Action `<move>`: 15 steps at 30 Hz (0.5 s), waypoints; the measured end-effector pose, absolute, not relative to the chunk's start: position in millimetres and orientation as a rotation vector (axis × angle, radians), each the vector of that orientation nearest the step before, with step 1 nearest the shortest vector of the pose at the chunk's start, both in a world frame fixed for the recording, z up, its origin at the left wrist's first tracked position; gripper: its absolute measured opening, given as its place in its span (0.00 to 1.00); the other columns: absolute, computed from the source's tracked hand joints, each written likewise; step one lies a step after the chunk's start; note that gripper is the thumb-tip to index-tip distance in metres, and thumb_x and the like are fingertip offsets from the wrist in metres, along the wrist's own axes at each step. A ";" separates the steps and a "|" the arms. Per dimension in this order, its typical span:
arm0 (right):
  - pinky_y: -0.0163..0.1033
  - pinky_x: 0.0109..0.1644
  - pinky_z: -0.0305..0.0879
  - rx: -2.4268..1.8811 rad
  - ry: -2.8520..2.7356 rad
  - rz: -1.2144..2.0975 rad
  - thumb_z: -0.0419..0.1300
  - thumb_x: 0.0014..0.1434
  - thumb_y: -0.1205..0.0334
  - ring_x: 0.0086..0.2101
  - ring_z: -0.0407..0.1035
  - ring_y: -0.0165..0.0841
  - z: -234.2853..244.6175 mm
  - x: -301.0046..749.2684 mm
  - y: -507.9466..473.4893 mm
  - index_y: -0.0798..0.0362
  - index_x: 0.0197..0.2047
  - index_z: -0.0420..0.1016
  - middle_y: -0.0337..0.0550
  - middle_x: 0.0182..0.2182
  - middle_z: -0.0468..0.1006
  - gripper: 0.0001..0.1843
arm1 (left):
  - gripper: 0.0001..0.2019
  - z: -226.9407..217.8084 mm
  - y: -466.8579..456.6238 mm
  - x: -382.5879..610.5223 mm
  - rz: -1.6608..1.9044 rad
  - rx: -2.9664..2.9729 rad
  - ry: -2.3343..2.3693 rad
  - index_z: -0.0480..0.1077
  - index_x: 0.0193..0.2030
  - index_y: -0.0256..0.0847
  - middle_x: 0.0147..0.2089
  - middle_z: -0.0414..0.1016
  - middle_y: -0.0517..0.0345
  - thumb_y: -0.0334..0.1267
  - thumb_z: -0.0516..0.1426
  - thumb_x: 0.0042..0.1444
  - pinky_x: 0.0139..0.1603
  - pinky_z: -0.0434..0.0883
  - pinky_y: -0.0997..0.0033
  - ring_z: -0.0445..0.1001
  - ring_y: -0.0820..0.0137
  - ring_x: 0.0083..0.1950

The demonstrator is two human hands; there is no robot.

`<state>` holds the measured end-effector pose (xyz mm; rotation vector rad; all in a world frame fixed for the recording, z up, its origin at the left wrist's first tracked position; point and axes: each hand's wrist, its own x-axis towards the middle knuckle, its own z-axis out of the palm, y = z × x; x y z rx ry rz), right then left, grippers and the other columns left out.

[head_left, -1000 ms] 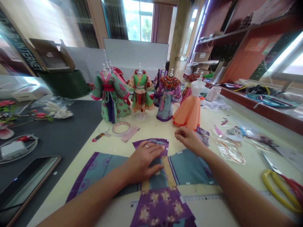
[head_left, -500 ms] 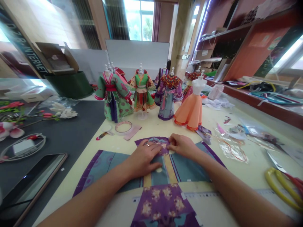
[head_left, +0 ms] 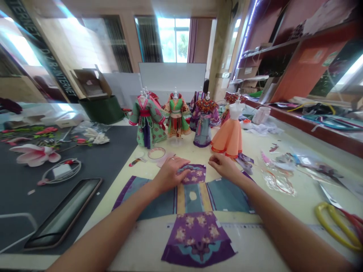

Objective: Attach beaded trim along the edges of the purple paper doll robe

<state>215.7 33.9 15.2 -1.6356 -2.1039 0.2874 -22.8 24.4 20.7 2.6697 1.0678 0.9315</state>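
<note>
While left hand (head_left: 170,174) presses flat on purple piece (head_left: 195,174), right hand (head_left: 224,166) — loosely curled — hovers beside.

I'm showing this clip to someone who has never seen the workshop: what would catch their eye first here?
Probably the row of small mannequins in bright paper costumes at the back of the table, above all the orange skirt and the green robe. Next, the teal and purple paper garment spread flat in front, with the left hand pressing its purple floral collar piece and the right hand beside it.
</note>
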 end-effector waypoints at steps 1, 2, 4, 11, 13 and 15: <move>0.32 0.29 0.54 -1.631 -2.105 0.285 0.53 0.57 0.63 0.30 0.66 0.31 19.3 217.5 33.1 0.54 0.33 0.68 0.39 0.28 0.73 0.05 | 0.12 26.4 23.7 -24.3 0.912 2.677 1.070 0.69 0.45 0.37 0.44 0.75 0.51 0.38 0.55 0.55 0.51 0.63 0.60 0.71 0.64 0.46; 0.32 0.29 0.53 -1.629 -2.107 0.281 0.53 0.57 0.64 0.29 0.66 0.31 23.7 219.2 31.1 0.54 0.32 0.68 0.39 0.28 0.73 0.05 | 0.12 32.7 22.3 -25.9 0.885 2.688 1.065 0.70 0.44 0.37 0.44 0.76 0.52 0.37 0.55 0.55 0.50 0.64 0.61 0.71 0.64 0.46; 0.33 0.28 0.53 -1.631 -2.110 0.266 0.54 0.57 0.64 0.29 0.66 0.31 32.3 221.7 22.6 0.53 0.31 0.68 0.38 0.27 0.73 0.04 | 0.11 45.7 17.9 -29.6 0.820 2.696 1.061 0.70 0.44 0.38 0.43 0.76 0.53 0.36 0.54 0.55 0.48 0.65 0.63 0.71 0.64 0.45; 0.35 0.34 0.57 -1.465 -2.275 0.287 0.52 0.59 0.64 0.32 0.65 0.33 42.1 212.4 -60.3 0.52 0.33 0.68 0.40 0.30 0.72 0.05 | 0.08 62.1 4.9 -44.4 0.612 2.696 1.020 0.73 0.36 0.40 0.36 0.76 0.57 0.34 0.52 0.56 0.40 0.66 0.70 0.72 0.69 0.38; 0.36 0.35 0.57 -1.396 -2.356 0.307 0.51 0.60 0.64 0.33 0.64 0.34 36.5 208.6 -87.5 0.52 0.34 0.68 0.42 0.31 0.71 0.06 | 0.07 58.5 2.4 -47.7 0.619 2.668 1.049 0.72 0.34 0.39 0.34 0.76 0.57 0.34 0.52 0.55 0.39 0.66 0.71 0.71 0.70 0.37; 0.38 0.36 0.58 -1.349 -2.386 0.317 0.49 0.61 0.65 0.33 0.64 0.34 28.9 207.3 -109.4 0.52 0.34 0.68 0.43 0.30 0.70 0.08 | 0.07 54.1 -2.3 -49.7 0.636 2.623 1.111 0.72 0.33 0.38 0.33 0.75 0.57 0.34 0.53 0.54 0.37 0.66 0.72 0.71 0.70 0.35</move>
